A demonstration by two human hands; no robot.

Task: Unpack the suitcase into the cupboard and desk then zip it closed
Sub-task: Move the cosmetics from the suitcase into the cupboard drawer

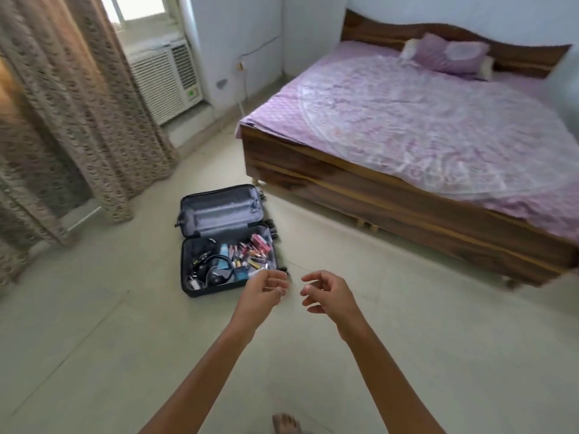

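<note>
Suitcase point(227, 242) lies open on the floor point(94, 324), ahead-left of us, long axis running away. Our left hand point(261, 296) is nearer; right hand point(326, 294) alongside. Both loosely curled, holding nothing.

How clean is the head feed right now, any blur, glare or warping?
Head view: motion blur smears the curtain and the right end of the bed; wide-angle warp bows its frame; the window is blown out white; suitcase contents too soft to identify; left hand and right hand reasonably sharp.
</note>
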